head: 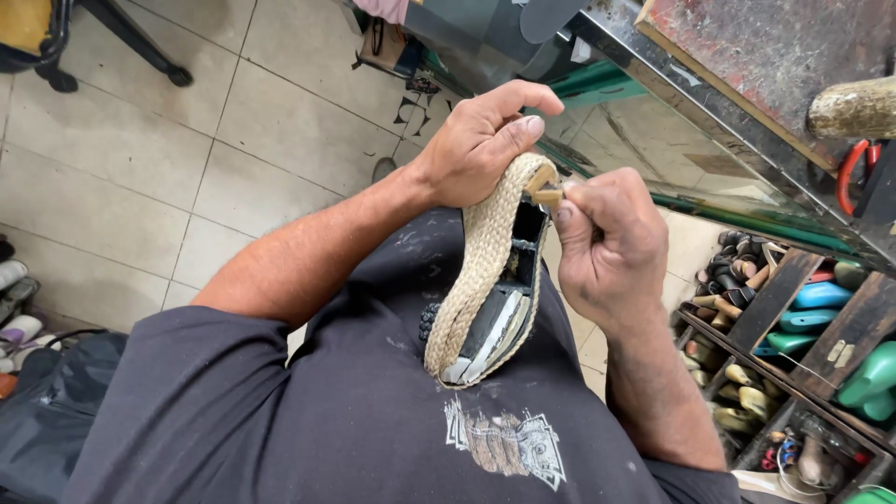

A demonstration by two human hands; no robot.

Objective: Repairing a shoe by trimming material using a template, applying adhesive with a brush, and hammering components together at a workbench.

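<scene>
I hold a braided-jute shoe sole (pixel 476 280) upright against my dark shirt, its heel end resting on my chest. My left hand (pixel 481 140) grips the top end of the sole, thumb pressed over the rope edge. My right hand (pixel 607 245) pinches a small wooden-handled tool (pixel 544 194) against the top inner rim of the sole. The inside of the sole shows black and pale layers (pixel 495 322).
A glass-topped counter (pixel 672 159) runs along the right. Wooden compartments (pixel 793 327) below it hold several shoe lasts, heels and small parts. A tiled floor (pixel 187 168) lies on the left, with a chair base (pixel 121 37) at top left and shoes at the left edge.
</scene>
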